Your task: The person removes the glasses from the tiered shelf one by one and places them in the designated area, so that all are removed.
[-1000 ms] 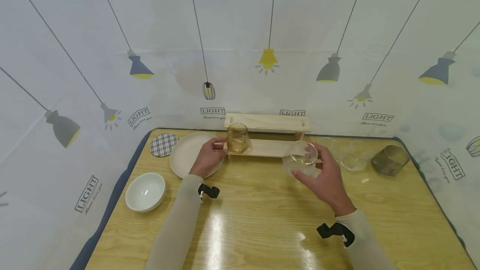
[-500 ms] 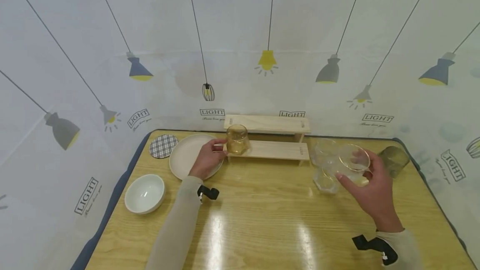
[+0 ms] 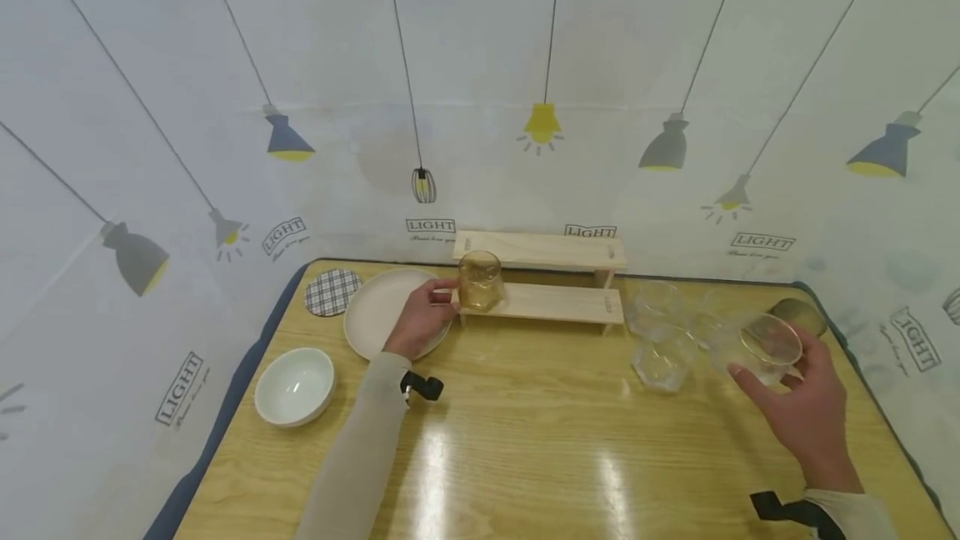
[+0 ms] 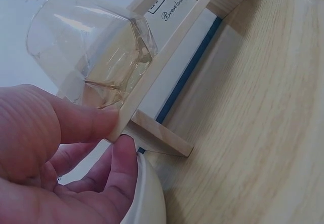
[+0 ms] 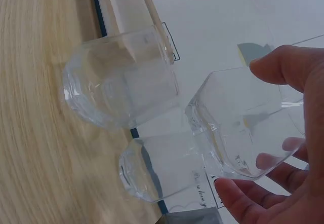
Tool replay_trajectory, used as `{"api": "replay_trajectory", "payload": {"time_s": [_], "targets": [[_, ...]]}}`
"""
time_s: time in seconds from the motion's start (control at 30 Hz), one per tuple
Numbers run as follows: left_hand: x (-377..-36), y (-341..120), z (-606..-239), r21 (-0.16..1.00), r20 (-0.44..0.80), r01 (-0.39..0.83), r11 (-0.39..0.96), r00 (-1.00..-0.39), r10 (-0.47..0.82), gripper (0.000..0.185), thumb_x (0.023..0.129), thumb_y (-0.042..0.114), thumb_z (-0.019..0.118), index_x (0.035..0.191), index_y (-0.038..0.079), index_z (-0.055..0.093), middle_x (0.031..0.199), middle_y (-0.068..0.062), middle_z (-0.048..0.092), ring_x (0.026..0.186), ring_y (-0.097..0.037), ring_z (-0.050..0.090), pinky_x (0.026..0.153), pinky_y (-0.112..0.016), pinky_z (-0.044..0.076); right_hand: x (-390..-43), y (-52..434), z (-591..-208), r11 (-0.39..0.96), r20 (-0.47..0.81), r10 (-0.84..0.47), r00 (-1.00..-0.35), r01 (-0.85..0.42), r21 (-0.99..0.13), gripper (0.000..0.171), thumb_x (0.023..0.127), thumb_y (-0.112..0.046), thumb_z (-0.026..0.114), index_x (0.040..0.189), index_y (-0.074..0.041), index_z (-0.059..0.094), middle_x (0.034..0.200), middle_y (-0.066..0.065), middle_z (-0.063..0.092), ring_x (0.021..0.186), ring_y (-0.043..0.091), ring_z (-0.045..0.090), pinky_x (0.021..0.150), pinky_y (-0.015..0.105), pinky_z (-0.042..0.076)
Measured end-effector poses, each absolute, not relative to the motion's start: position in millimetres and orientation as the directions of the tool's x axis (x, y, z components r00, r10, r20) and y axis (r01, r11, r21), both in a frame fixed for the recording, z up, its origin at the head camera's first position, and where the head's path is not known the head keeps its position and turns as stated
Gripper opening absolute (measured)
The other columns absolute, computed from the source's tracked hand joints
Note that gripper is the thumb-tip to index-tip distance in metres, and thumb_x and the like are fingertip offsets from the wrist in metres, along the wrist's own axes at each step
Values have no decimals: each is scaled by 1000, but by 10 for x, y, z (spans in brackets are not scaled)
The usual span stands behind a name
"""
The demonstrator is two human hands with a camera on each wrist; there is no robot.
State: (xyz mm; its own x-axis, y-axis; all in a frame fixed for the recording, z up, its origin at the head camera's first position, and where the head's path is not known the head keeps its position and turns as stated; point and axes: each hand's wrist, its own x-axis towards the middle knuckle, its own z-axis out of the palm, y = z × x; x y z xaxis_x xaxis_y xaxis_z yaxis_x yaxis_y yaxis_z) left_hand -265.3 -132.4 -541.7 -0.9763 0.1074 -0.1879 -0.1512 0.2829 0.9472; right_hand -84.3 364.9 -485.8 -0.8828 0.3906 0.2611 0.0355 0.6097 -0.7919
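My left hand (image 3: 423, 319) pinches the left end of the lower board of a two-tier wooden shelf (image 3: 555, 302), thumb above and fingertip below. On that board, right beside the thumb, stands an amber glass (image 3: 480, 283). My right hand (image 3: 802, 398) grips a clear glass (image 3: 757, 348) with a gold-tinted rim, thumb on one side and fingers on the other. Below and left of it, other clear glasses stand on the table, one of them a faceted clear glass (image 3: 663, 361). A smoky grey glass (image 3: 808, 312) is partly hidden behind the right hand and its glass.
A beige plate (image 3: 367, 315) lies left of the shelf, partly under the left hand. Beside it are a plaid round coaster (image 3: 332, 292) and a white bowl (image 3: 295, 390). A lamp-print curtain (image 3: 480, 65) rises right behind the wooden table (image 3: 525, 423).
My right hand has carried the clear glass from in front of the shelf to the right, past the other clear glasses. The left hand keeps its hold on the shelf.
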Motion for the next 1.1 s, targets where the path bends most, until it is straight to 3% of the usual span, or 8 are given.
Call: {"api": "replay_trajectory", "payload": {"time_s": [0.3, 0.57, 0.73, 0.77, 0.87, 0.97, 1.0, 1.1], "targets": [[-2650, -1315, -5426, 943, -181, -142, 300, -978, 104, 47, 98, 9, 72, 143, 13, 63, 135, -17, 63, 125, -31, 62, 99, -38, 56, -876, 3868, -5163, 612, 121, 376, -919, 149, -777, 79, 90, -33, 87, 152, -15, 42, 129, -21, 47, 107, -16, 42, 75, 5, 43], [-2669, -1307, -5434, 941, -187, -148, 305, -977, 105, 46, 98, 10, 72, 143, 15, 63, 136, -16, 64, 127, -31, 62, 102, -41, 56, -913, 3950, -5342, 612, 15, 345, -938, 213, -762, 84, 90, -44, 85, 151, -10, 39, 145, 15, 52, 105, -18, 41, 72, 7, 48], [-2678, -1296, -5424, 943, -180, -136, 303, -976, 122, 46, 99, 10, 71, 144, 15, 62, 138, -17, 63, 129, -31, 61, 105, -43, 55, -914, 3978, -5410, 630, -5, 317, -948, 214, -746, 88, 90, -46, 85, 152, -6, 37, 146, 16, 49, 102, -20, 38, 70, 7, 49], [-2679, -1295, -5423, 944, -179, -134, 302, -976, 125, 46, 99, 10, 71, 144, 15, 62, 139, -16, 63, 130, -31, 61, 105, -43, 55, -910, 3988, -5423, 630, -9, 308, -951, 211, -747, 88, 90, -45, 85, 152, -5, 36, 146, 17, 48, 107, -14, 46, 70, 7, 48], [-2676, -1293, -5423, 944, -180, -135, 301, -976, 126, 46, 99, 9, 72, 144, 15, 62, 139, -16, 63, 130, -31, 60, 105, -44, 55, -906, 4011, -5479, 642, -13, 290, -957, 205, -739, 88, 91, -45, 84, 152, -5, 35, 149, 18, 47, 110, -12, 49, 70, 6, 48], [-2666, -1296, -5420, 943, -178, -134, 304, -976, 122, 46, 99, 9, 72, 143, 15, 62, 138, -17, 64, 130, -32, 61, 105, -44, 55, -920, 4028, -5512, 642, -24, 270, -963, 198, -741, 91, 92, -43, 83, 156, -4, 31, 153, 23, 45, 135, 20, 59, 70, 4, 45], [-2661, -1298, -5418, 944, -180, -138, 301, -977, 117, 46, 99, 9, 72, 143, 15, 63, 138, -17, 64, 129, -32, 61, 104, -44, 55, -931, 4029, -5511, 644, -29, 264, -964, 199, -738, 92, 92, -43, 82, 157, -4, 30, 156, 23, 44, 139, 21, 58, 71, 2, 44], [-2657, -1308, -5420, 947, -174, -138, 291, -979, 102, 45, 98, 7, 71, 142, 13, 63, 135, -18, 64, 127, -32, 62, 102, -42, 56, -960, 4031, -5470, 655, -53, 238, -970, 200, -729, 98, 94, -43, 81, 163, -2, 23, 163, 28, 38, 143, 59, 41, 71, 1, 39]]}}
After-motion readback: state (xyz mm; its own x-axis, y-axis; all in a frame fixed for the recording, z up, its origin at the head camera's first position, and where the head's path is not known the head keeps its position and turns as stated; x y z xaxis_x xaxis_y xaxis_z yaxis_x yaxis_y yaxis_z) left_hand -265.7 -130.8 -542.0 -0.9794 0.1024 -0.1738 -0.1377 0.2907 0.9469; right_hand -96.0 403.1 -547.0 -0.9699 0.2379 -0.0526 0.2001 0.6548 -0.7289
